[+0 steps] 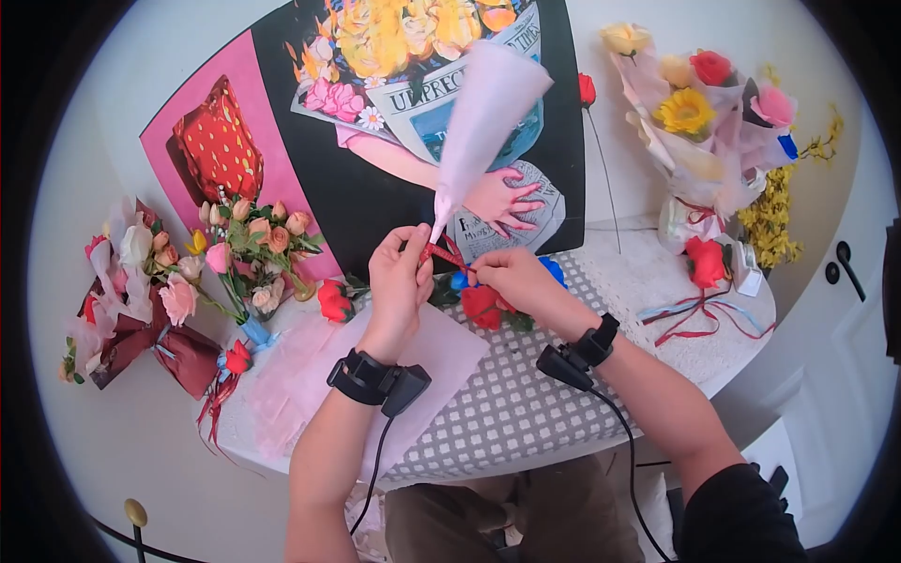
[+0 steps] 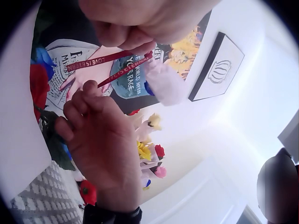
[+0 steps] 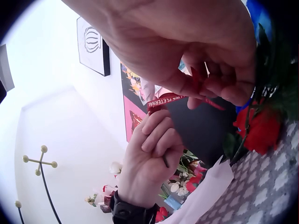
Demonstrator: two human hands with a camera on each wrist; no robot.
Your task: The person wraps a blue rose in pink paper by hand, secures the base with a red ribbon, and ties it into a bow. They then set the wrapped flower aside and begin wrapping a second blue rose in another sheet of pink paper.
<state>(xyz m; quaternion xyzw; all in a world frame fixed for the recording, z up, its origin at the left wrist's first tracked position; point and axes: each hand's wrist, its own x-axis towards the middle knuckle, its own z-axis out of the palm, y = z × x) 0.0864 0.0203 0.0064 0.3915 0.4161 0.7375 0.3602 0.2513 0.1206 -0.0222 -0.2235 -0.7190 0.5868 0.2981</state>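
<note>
Side views show lettering on the red ribbon; head view doesn't

What is inside the pale paper cone is hidden by the paper itself, and its narrow end is partly covered by the left hand. The letters on the red ribbon are too small to be read in the head view (in the wrist views, only a part is shown). Some ribbon is hidden by the right hand. The black poster is cut off by the top edge.
</note>
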